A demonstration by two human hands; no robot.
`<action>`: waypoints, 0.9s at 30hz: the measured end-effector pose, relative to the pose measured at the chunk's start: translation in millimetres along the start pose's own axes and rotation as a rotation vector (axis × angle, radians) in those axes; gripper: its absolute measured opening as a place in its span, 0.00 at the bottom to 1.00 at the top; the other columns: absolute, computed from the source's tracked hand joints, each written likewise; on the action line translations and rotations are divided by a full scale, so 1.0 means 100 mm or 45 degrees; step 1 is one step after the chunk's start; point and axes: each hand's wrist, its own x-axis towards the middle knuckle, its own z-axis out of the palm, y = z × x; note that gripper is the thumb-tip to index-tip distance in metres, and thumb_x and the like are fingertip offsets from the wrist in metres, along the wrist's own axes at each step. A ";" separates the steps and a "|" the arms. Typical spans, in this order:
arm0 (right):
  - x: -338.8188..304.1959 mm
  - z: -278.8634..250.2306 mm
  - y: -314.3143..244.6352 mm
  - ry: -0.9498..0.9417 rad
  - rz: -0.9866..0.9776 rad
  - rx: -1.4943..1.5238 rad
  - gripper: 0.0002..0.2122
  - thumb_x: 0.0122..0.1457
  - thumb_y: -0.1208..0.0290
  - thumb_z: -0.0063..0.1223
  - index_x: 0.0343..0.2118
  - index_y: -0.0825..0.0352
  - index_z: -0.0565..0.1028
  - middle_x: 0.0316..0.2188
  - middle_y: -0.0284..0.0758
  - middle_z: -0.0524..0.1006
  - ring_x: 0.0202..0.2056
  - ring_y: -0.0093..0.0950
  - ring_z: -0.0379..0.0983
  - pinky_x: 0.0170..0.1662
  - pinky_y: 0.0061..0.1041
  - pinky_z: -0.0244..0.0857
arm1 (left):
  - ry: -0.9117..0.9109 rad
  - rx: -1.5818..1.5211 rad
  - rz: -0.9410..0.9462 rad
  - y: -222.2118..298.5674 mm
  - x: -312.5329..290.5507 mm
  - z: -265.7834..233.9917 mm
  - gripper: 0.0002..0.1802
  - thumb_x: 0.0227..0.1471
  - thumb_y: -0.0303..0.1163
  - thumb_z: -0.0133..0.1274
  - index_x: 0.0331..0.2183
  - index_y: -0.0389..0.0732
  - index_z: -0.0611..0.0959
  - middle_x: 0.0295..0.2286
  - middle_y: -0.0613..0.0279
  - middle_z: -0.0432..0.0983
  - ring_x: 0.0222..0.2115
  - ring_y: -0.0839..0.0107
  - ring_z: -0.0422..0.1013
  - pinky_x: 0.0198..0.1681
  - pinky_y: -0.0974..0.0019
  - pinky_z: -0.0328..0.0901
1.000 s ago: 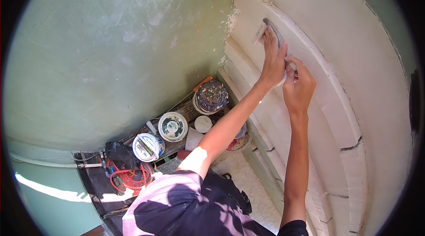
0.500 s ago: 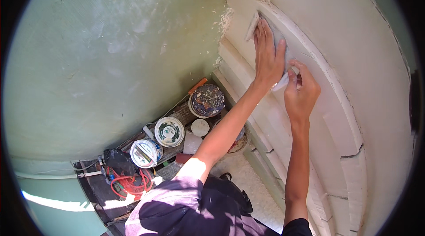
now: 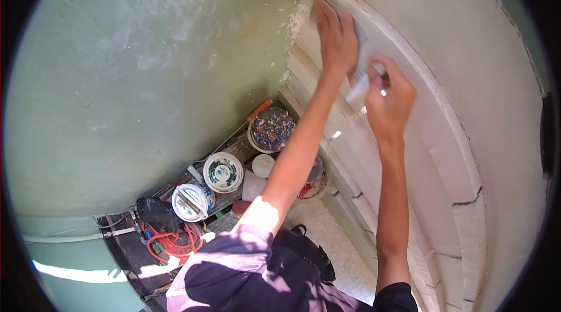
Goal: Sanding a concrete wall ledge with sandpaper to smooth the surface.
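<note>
My left hand (image 3: 338, 43) lies flat with fingers stretched out, pressing a bent greyish sheet that looks like sandpaper (image 3: 364, 54) to the white stepped moulding (image 3: 418, 128). The fingertips are blurred and point toward the corner at the upper left of the moulding. Below and to the right, my right hand (image 3: 392, 98) is closed in a pinch on the near end of the sheet, where a pale flap hangs loose. Part of the sheet is hidden under my left palm.
A green wall (image 3: 152, 90) rises at the left. Along its foot, a wooden plank (image 3: 238, 149) bears a white-lidded tub (image 3: 223, 172), another white tub (image 3: 190, 202), a paint-crusted bucket (image 3: 272, 129) and a red hose (image 3: 175, 243). Below lies a pale, speckled floor (image 3: 318, 227).
Both hands have slid up and left along the moulding with the sheet, the left hand getting closer to the corner. My right hand still pinches its end.
</note>
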 end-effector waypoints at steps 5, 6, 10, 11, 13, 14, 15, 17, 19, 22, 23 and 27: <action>-0.26 -0.11 -0.03 0.058 0.034 0.080 0.11 0.55 0.86 0.54 0.40 0.69 0.80 0.30 0.42 0.82 0.24 0.32 0.77 0.29 0.29 0.69 | -0.075 0.000 0.042 -0.02 -0.36 -0.04 0.39 0.68 0.41 0.38 0.67 0.24 0.46 0.68 0.32 0.37 0.70 0.42 0.35 0.72 0.49 0.33; -0.36 -0.17 0.00 0.098 0.058 0.138 0.11 0.54 0.86 0.54 0.40 0.69 0.80 0.29 0.43 0.81 0.23 0.33 0.76 0.29 0.29 0.68 | -0.135 -0.018 0.048 0.00 -0.49 -0.02 0.40 0.68 0.41 0.39 0.67 0.24 0.46 0.68 0.31 0.36 0.70 0.41 0.35 0.72 0.49 0.33; -0.35 -0.18 0.04 0.118 0.129 0.071 0.11 0.54 0.87 0.54 0.40 0.68 0.80 0.30 0.42 0.81 0.24 0.34 0.77 0.31 0.28 0.70 | -0.072 0.062 0.095 0.11 -0.55 0.09 0.40 0.67 0.39 0.41 0.66 0.22 0.46 0.68 0.29 0.35 0.70 0.39 0.34 0.72 0.49 0.35; -0.25 -0.16 0.02 0.080 0.096 0.012 0.12 0.54 0.87 0.53 0.40 0.68 0.80 0.31 0.42 0.82 0.25 0.33 0.77 0.31 0.27 0.70 | -0.078 0.060 0.095 0.12 -0.53 0.10 0.40 0.67 0.38 0.41 0.66 0.21 0.46 0.67 0.28 0.34 0.70 0.38 0.34 0.72 0.49 0.35; -0.19 -0.14 -0.04 0.033 0.060 -0.015 0.12 0.54 0.87 0.52 0.40 0.68 0.79 0.33 0.41 0.82 0.26 0.33 0.78 0.30 0.27 0.70 | -0.075 0.063 0.091 0.09 -0.49 0.09 0.40 0.67 0.38 0.41 0.66 0.20 0.45 0.67 0.27 0.33 0.69 0.37 0.34 0.72 0.49 0.35; -0.23 -0.18 -0.02 0.031 0.064 -0.021 0.12 0.54 0.87 0.52 0.40 0.68 0.79 0.33 0.41 0.82 0.26 0.33 0.78 0.30 0.27 0.70 | -0.053 0.069 0.108 0.08 -0.49 0.08 0.39 0.67 0.38 0.41 0.65 0.20 0.47 0.67 0.27 0.36 0.69 0.37 0.35 0.72 0.50 0.36; -0.30 -0.25 0.01 0.028 0.081 -0.008 0.12 0.55 0.87 0.52 0.41 0.68 0.79 0.34 0.42 0.82 0.26 0.34 0.77 0.30 0.29 0.69 | -0.033 0.081 0.130 0.08 -0.48 0.06 0.38 0.67 0.38 0.41 0.65 0.19 0.49 0.67 0.27 0.38 0.69 0.38 0.37 0.72 0.50 0.37; -0.35 -0.30 0.07 0.027 0.101 0.012 0.13 0.55 0.87 0.51 0.41 0.67 0.79 0.34 0.42 0.82 0.27 0.35 0.77 0.29 0.30 0.68 | -0.050 0.037 0.137 0.04 -0.42 -0.08 0.37 0.67 0.38 0.41 0.64 0.19 0.52 0.67 0.28 0.41 0.69 0.39 0.39 0.72 0.51 0.38; -0.31 -0.29 0.16 -0.015 0.165 -0.031 0.14 0.55 0.87 0.50 0.43 0.67 0.78 0.36 0.43 0.81 0.30 0.37 0.79 0.34 0.31 0.70 | -0.048 -0.015 0.186 0.04 -0.40 -0.14 0.34 0.66 0.36 0.42 0.62 0.18 0.60 0.66 0.29 0.48 0.69 0.42 0.45 0.71 0.55 0.42; -0.25 -0.31 0.24 0.046 -0.068 -0.118 0.17 0.54 0.88 0.48 0.45 0.67 0.78 0.37 0.43 0.81 0.34 0.40 0.79 0.37 0.34 0.71 | -0.141 0.162 0.289 -0.01 -0.45 -0.28 0.32 0.65 0.33 0.44 0.62 0.20 0.60 0.66 0.30 0.48 0.69 0.43 0.44 0.71 0.56 0.42; -0.25 -0.32 0.21 0.052 -0.071 -0.111 0.17 0.54 0.88 0.48 0.45 0.67 0.78 0.37 0.43 0.81 0.34 0.40 0.79 0.37 0.34 0.71 | -0.140 0.167 0.297 -0.01 -0.48 -0.28 0.32 0.65 0.33 0.44 0.62 0.20 0.60 0.66 0.30 0.48 0.69 0.43 0.44 0.71 0.56 0.42; -0.23 -0.23 0.08 0.002 -0.115 -0.008 0.17 0.53 0.88 0.48 0.44 0.67 0.79 0.38 0.45 0.81 0.36 0.42 0.79 0.38 0.37 0.71 | 0.030 -0.001 0.207 0.07 -0.71 -0.19 0.31 0.65 0.30 0.45 0.63 0.21 0.61 0.64 0.31 0.55 0.67 0.44 0.51 0.68 0.55 0.49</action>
